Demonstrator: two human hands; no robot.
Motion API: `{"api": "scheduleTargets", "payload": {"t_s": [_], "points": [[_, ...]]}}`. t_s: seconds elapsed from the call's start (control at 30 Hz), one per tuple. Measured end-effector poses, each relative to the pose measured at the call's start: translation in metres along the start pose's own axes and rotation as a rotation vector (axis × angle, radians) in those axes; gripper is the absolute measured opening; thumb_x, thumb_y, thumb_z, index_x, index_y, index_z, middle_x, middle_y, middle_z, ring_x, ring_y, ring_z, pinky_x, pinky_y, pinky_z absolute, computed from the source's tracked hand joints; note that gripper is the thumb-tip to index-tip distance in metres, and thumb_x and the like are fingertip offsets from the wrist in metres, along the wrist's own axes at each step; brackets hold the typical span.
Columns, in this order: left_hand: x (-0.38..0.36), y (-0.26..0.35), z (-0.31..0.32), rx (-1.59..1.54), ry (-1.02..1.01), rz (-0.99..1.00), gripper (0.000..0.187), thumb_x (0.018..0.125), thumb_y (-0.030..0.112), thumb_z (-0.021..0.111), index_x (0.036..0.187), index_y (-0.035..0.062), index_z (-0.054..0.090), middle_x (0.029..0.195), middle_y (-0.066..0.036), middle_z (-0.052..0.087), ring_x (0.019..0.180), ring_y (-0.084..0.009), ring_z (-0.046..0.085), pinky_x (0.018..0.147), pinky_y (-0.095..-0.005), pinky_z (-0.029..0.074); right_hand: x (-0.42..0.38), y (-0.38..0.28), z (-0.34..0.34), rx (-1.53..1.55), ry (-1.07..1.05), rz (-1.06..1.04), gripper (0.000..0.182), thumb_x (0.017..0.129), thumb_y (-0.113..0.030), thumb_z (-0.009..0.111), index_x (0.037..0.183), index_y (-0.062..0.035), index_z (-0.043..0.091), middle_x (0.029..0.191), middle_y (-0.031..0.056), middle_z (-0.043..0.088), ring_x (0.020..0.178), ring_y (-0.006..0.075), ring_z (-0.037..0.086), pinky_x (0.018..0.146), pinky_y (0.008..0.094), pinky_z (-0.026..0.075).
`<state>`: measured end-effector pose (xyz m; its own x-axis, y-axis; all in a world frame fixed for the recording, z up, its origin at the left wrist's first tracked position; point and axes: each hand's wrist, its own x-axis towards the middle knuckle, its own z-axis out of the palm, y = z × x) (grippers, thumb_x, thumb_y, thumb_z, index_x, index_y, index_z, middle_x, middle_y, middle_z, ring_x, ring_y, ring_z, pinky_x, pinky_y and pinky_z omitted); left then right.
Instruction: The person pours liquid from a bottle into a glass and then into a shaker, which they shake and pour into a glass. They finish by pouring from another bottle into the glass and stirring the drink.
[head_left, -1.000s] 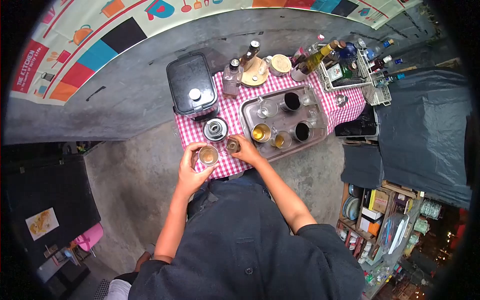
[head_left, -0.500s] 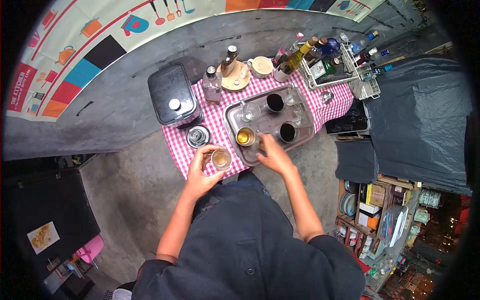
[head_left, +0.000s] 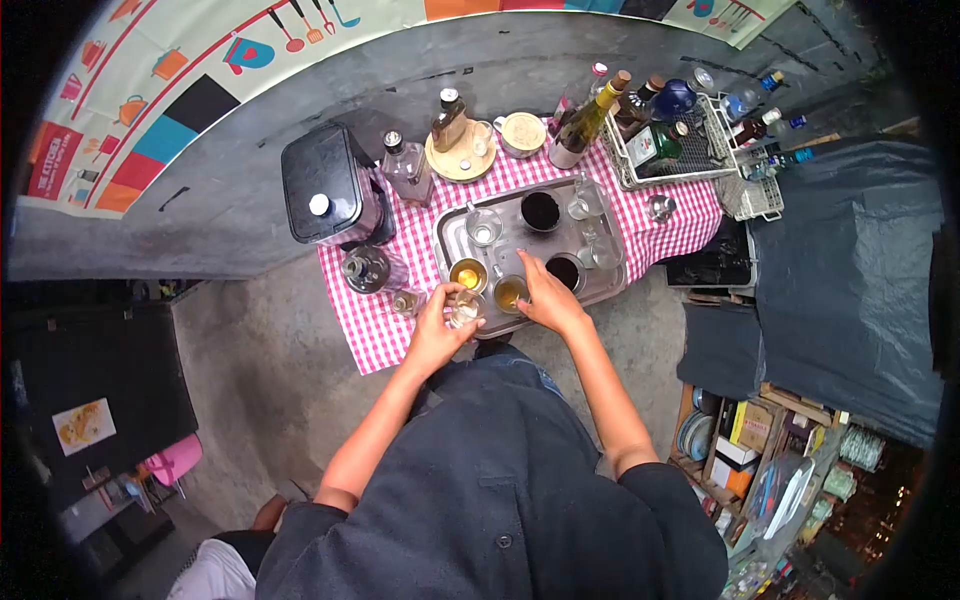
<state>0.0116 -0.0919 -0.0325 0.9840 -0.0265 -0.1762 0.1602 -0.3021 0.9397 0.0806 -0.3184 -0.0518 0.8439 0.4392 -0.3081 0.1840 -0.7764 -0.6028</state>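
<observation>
My left hand [head_left: 436,330] is closed around a small clear glass [head_left: 465,309], held over the tray's near left edge. Whether liquid is in that glass is hard to tell. My right hand [head_left: 551,300] has its fingers stretched and thumb apart at the right side of a glass cup of amber liquid [head_left: 510,294]; it seems to touch the cup. Just left stands another cup of amber liquid [head_left: 468,275]. The brown tray [head_left: 450,225] also bears an empty-looking glass cup [head_left: 484,227], a dark-filled cup [head_left: 540,211] and a second dark-filled cup [head_left: 565,272].
A checkered cloth [head_left: 360,335] covers the table. Left of the tray stand a black-lidded container [head_left: 325,185], a dark-capped bottle [head_left: 368,270] and a small bottle [head_left: 404,303]. Behind are a square bottle [head_left: 407,172] and a wooden board [head_left: 460,165]. A wire basket [head_left: 655,180] holds bottles.
My left hand has moved right with its glass, close to the amber cups. My right hand's fingers have spread and shifted aside, so the second amber cup shows. The camera view has shifted slightly.
</observation>
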Motion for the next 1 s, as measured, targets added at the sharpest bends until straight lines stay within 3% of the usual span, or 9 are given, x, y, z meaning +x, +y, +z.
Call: {"api": "scheduleTargets", "payload": {"t_s": [0.23,0.3,0.4,0.9,1.0], "points": [[0.025,-0.025,0.024,0.178,0.182,-0.21,0.056,0.069,0.018,0.085,0.114,0.0018,0.057,0.102,-0.014,0.067,0.097,-0.0252,0.065,0.085,-0.0367,0.051,0.005,0.018,-0.002,-0.043,-0.094,-0.09,0.092,0.075,-0.014,0.078,0.147,0.0009,0.022,0.14,0.0262,0.042,0.127,0.04,0.048,0.104,0.0421,0.044],[0.032,-0.034,0.026,0.206,0.208,-0.202,0.055,0.069,0.021,0.085,0.113,0.0012,0.058,0.101,-0.017,0.069,0.095,-0.0269,0.067,0.083,-0.0374,0.051,0.006,0.022,0.0,-0.06,-0.05,-0.203,0.091,0.073,-0.014,0.079,0.145,0.0028,0.025,0.132,0.0271,0.047,0.116,0.0424,0.055,0.096,0.0442,0.048],[0.042,-0.032,0.026,0.309,0.15,-0.285,0.055,0.07,0.026,0.084,0.112,-0.0005,0.059,0.101,-0.024,0.069,0.097,-0.0368,0.068,0.084,-0.0428,0.052,0.006,0.02,0.0,-0.069,-0.096,-0.234,0.093,0.072,-0.015,0.08,0.145,0.0022,0.026,0.128,0.0251,0.049,0.115,0.0413,0.056,0.095,0.0441,0.049],[0.064,0.0,0.021,0.55,0.123,-0.332,0.054,0.071,0.031,0.08,0.109,-0.0047,0.064,0.098,-0.026,0.069,0.095,-0.0388,0.068,0.084,-0.0459,0.052,0.017,0.031,0.022,-0.048,-0.13,-0.316,0.096,0.071,-0.015,0.082,0.145,0.0016,0.025,0.128,0.0246,0.049,0.116,0.041,0.055,0.098,0.0436,0.047],[0.055,0.026,0.007,0.481,0.105,-0.315,0.058,0.07,0.032,0.081,0.113,-0.0034,0.063,0.098,-0.024,0.07,0.093,-0.0359,0.068,0.084,-0.0424,0.052,0.017,0.026,0.018,-0.057,-0.227,-0.225,0.096,0.074,-0.018,0.08,0.148,0.0008,0.022,0.136,0.0234,0.045,0.127,0.0388,0.048,0.104,0.042,0.044]]}}
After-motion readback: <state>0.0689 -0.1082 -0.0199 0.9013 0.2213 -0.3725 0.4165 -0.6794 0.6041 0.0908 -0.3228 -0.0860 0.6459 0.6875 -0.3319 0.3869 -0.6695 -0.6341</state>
